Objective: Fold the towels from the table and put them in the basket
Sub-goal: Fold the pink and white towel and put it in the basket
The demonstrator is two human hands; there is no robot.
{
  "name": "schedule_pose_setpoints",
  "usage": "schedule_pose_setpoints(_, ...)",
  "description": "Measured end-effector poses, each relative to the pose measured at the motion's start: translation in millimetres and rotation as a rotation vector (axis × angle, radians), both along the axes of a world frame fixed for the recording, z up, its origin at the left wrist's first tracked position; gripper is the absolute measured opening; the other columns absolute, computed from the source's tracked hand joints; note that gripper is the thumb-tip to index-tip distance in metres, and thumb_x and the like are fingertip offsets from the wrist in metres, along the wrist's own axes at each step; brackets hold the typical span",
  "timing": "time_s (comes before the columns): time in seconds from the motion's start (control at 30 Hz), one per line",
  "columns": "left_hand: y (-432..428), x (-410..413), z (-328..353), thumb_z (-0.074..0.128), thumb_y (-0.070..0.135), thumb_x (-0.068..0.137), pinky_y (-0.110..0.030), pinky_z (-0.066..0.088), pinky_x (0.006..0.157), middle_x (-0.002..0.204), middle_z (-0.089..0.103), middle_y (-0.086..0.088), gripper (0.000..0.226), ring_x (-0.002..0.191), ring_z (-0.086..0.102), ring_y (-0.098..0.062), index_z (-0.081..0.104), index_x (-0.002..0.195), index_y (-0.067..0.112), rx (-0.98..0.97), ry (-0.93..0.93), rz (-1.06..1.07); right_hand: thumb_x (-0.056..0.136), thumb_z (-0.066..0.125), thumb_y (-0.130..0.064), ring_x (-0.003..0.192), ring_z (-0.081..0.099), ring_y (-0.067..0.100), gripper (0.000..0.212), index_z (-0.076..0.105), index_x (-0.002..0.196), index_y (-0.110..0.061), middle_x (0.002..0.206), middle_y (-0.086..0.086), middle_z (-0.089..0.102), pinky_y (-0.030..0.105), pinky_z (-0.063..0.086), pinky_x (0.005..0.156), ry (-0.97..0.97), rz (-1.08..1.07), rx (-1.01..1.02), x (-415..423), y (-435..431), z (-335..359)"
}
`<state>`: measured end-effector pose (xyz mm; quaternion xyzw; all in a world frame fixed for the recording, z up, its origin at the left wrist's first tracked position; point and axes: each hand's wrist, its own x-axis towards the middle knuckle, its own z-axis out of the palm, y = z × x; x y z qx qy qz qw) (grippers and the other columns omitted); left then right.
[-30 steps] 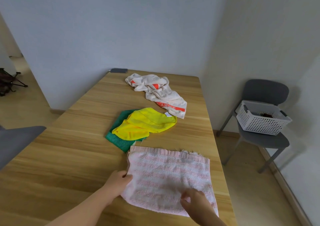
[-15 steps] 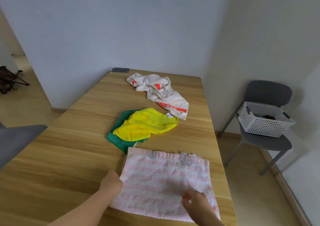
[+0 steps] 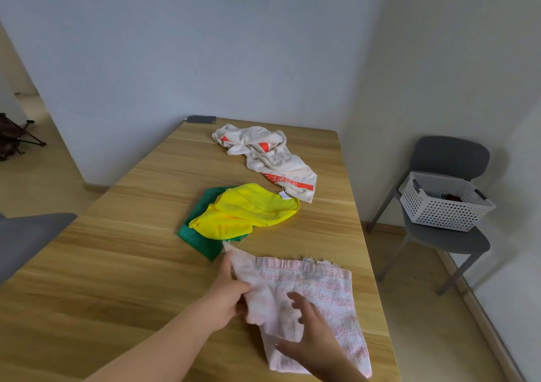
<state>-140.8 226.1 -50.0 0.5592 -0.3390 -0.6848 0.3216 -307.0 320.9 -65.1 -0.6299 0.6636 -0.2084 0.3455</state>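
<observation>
A pink striped towel point(image 3: 330, 296) lies at the near right of the wooden table point(image 3: 123, 264). My left hand point(image 3: 229, 291) grips its left edge and lifts that side up and over toward the right. My right hand point(image 3: 314, 333) hovers over the near part of the towel with fingers spread and relaxed. Further back lie a yellow towel point(image 3: 248, 210) on top of a green towel point(image 3: 202, 238), and a crumpled white towel with orange print point(image 3: 269, 156). The white perforated basket point(image 3: 445, 203) stands on a grey chair to the right of the table.
A dark phone point(image 3: 201, 119) lies at the table's far edge by the wall. The grey chair point(image 3: 450, 235) stands close to the right wall. Another grey chair's edge point(image 3: 26, 235) shows at the left. A dark folding frame point(image 3: 14, 138) sits on the floor, far left.
My left hand has raised the pink towel's left edge off the table and carried it rightward. My right hand has lifted from the towel and opened.
</observation>
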Motion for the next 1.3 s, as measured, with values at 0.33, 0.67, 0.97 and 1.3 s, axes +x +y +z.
schedule_pose_setpoints(0.33,10,-25,31,0.04,-0.013,0.085,-0.025,0.048,0.085,0.111,0.064,-0.005,0.05,0.104,0.06,-0.017,0.057,0.118,0.021,-0.18,-0.217,-0.32,0.093,0.053,-0.021,0.094,0.056,0.007,0.025,0.06,0.109,-0.039,0.105,-0.009,0.062,0.009,0.041,0.068,-0.144,-0.255,-0.199,3,-18,21)
schedule_pose_setpoints(0.67,6,4,9,0.062,0.002,0.083,-0.026,0.038,0.058,0.088,0.053,-0.006,0.015,0.075,0.049,-0.017,0.053,0.079,0.013,-0.136,-0.344,0.035,0.085,0.06,-0.024,0.093,0.056,0.004,0.018,0.054,0.094,-0.037,0.103,-0.009,0.06,0.017,0.045,0.079,-0.2,-0.126,0.199,0,-2,3)
schedule_pose_setpoints(0.97,-1,-15,19,0.045,-0.005,0.083,-0.017,0.038,0.063,0.126,0.053,0.0,0.049,0.098,0.047,-0.012,0.055,0.123,0.022,-0.448,-0.58,-0.137,0.094,0.051,-0.019,0.091,0.055,0.007,0.011,0.057,0.102,-0.023,0.101,-0.006,0.059,0.013,0.041,0.066,-0.107,-0.359,0.224,-23,-3,-9)
schedule_pose_setpoints(1.3,20,-116,19,0.05,0.002,0.09,-0.018,0.04,0.079,0.134,0.048,0.006,0.048,0.115,0.047,-0.009,0.047,0.131,0.027,-0.411,-0.248,-0.58,0.089,0.05,-0.016,0.089,0.053,0.01,0.013,0.057,0.093,-0.027,0.101,-0.005,0.063,0.008,0.036,0.058,-0.118,-0.602,0.192,-59,28,-10)
